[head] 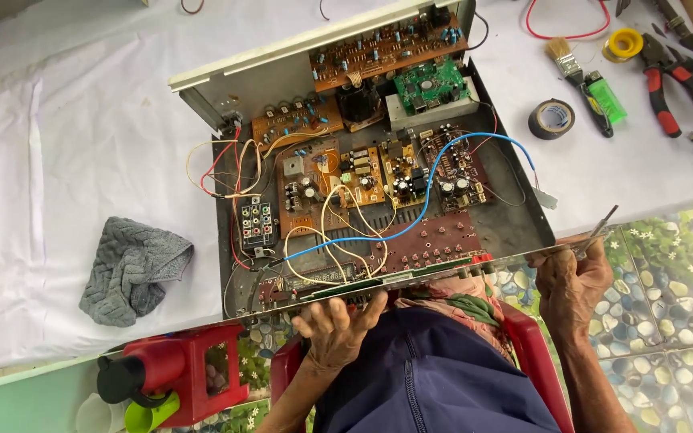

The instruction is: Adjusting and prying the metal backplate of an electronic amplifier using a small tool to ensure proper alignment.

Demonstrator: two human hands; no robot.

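The left hand (337,327) grips the near front edge of the open amplifier chassis (362,172), fingers curled over the panel. The right hand (571,281) clasps a thin metal tool (599,228) at the chassis's right front corner. The cover is already off and the circuit boards (378,176) lie exposed, wiring still attached. The chassis rests on the white-covered counter (82,160), directly ahead of both hands.

One open amplifier chassis (515,216), one brush (569,64), one tape roll (552,119), two pliers (661,84).
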